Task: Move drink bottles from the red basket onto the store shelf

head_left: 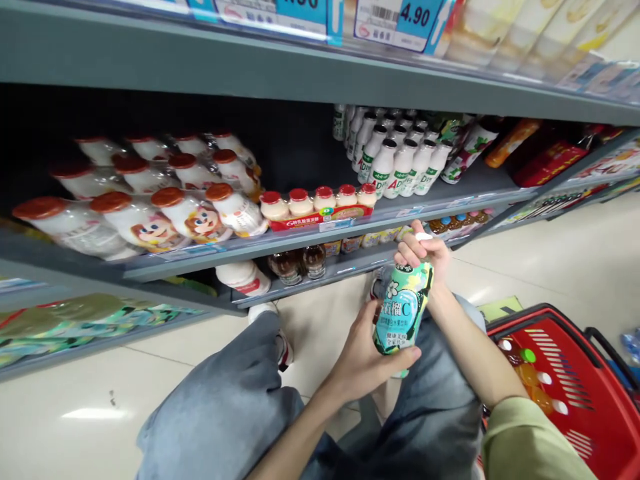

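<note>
A green and blue drink bottle with a white cap is held over my knees, tilted slightly to the right. My left hand wraps round its lower part, thumb across the front. Up at the neck, the fingers of my right hand are curled round the bottle just below and beside the cap. In front of the hands, the shelf carries a red pack of small yogurt drinks and rows of white bottles with green labels.
Wrapped white bottles with orange lids fill the shelf's left side. Below, dark jars stand on the bottom shelf. A red shopping basket holding several bottles is on the floor at right. Price tags line the upper shelf edge.
</note>
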Tool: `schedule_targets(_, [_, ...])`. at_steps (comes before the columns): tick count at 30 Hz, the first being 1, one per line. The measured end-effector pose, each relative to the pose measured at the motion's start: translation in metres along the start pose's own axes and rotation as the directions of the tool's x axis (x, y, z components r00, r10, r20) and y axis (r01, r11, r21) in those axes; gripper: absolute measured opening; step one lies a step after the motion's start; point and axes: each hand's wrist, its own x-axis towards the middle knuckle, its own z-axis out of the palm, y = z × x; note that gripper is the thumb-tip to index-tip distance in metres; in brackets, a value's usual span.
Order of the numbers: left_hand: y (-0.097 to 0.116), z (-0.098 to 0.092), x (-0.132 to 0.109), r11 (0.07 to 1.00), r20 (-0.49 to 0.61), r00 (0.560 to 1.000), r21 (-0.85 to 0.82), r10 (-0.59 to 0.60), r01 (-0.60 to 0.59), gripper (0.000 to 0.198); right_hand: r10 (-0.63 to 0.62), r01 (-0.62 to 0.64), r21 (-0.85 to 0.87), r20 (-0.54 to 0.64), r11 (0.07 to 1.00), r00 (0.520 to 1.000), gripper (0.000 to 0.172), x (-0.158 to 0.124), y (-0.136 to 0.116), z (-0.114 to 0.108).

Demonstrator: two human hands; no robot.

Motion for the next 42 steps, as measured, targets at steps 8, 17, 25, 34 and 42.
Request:
schedule_targets(8, [-0.004, 0.008, 0.005, 0.995, -0.108, 0.993, -0.091, -0.043, 0.033, 0.045, -0.002, 0.015, -0.145, 0.089, 0.989, 0.996, 0.028, 0.018, 0.003, 0.014])
schedule_targets(17, [-0.024, 0.003, 0.012, 0.888, -0.442, 0.897, 0.422, 0.027, 0.182, 0.058, 0.026, -0.057, -0.339, -0.095, 0.939, 0.995, 0.033, 0.023, 0.024, 0.007])
schedule_targets(25, [-0.025, 0.008, 0.027, 0.801, -0.484, 0.865, 0.566, 0.132, 0.195, 0.063, -0.329, 0.121, -0.682, -0.184, 0.721, 0.926, 0.041, -0.043, 0.056, -0.015])
schedule_targets(34, [-0.046, 0.028, 0.039, 0.605, -0.297, 0.848, 0.796, 0.440, -0.035, 0.053, -0.225, -0.096, -0.957, -0.161, 0.273, 0.961, 0.049, -0.104, 0.019, -0.035])
schedule_targets(42, [-0.055, 0.030, 0.047, 0.551, -0.155, 0.816, 0.804, 0.556, -0.222, 0.054, -0.292, 0.047, -0.947, -0.051, 0.319, 0.955, 0.035, -0.108, 0.005, -0.033])
